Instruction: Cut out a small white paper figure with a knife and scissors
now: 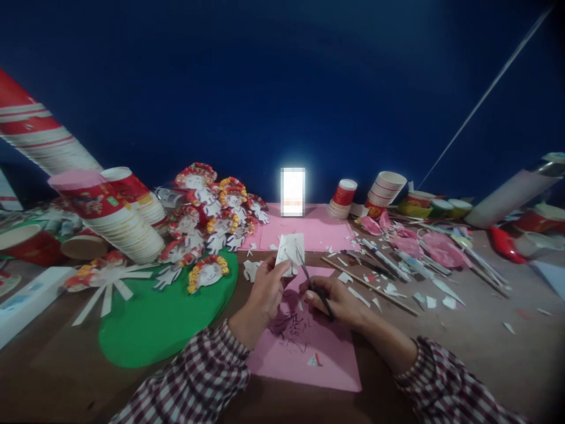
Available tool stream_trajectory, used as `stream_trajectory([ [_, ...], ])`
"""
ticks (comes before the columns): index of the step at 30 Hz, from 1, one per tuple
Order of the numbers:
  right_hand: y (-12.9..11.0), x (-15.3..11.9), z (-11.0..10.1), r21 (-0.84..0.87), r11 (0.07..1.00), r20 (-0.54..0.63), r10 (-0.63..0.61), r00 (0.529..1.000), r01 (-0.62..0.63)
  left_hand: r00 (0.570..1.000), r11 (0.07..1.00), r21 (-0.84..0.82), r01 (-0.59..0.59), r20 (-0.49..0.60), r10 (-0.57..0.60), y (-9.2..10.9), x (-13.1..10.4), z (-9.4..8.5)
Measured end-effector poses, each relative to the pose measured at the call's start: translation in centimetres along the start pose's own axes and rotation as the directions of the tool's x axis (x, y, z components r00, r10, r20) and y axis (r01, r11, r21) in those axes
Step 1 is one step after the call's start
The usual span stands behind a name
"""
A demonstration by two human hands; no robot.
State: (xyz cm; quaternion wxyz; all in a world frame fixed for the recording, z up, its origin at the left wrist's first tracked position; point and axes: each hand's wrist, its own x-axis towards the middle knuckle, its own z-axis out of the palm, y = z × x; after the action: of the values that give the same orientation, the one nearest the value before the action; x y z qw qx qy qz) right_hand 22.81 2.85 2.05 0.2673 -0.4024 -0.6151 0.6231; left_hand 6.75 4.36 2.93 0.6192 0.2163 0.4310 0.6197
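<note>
Pinched in my left hand (268,287) is a small white piece of paper (292,244) with dark drawn lines on it. My right hand (334,299) grips a pair of dark-handled scissors (318,288), whose blades reach up to the right side of that paper. Both hands are over a pink sheet (322,362) marked with dark scribbles, and a small scrap (315,360) in white, red and green lies on it. Just left of the held paper is a white paper cutout (252,270).
Paper dolls with curly red and yellow hair (232,200) are heaped at the left, behind a green rounded sheet (168,330). Stacked paper cups (119,218) lean at far left. Pens (384,259), a wooden stick (375,287) and white scraps lie at right. A bright blurred rectangle (292,189) stands behind.
</note>
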Motion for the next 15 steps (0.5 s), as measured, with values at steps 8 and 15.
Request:
stream_trajectory([
  [8, -0.28, -0.06, 0.10, -0.017, 1.000, -0.025, 0.015, 1.000, -0.016, 0.999, 1.000, -0.015, 0.018, 0.033, -0.018, -0.11, -0.10, -0.09],
  [15, -0.26, 0.01, 0.15, 0.030, 0.999, -0.029, 0.019, 0.999, -0.018, 0.998, 0.999, -0.023, 0.042, 0.053, -0.040, -0.06, -0.22, -0.26],
])
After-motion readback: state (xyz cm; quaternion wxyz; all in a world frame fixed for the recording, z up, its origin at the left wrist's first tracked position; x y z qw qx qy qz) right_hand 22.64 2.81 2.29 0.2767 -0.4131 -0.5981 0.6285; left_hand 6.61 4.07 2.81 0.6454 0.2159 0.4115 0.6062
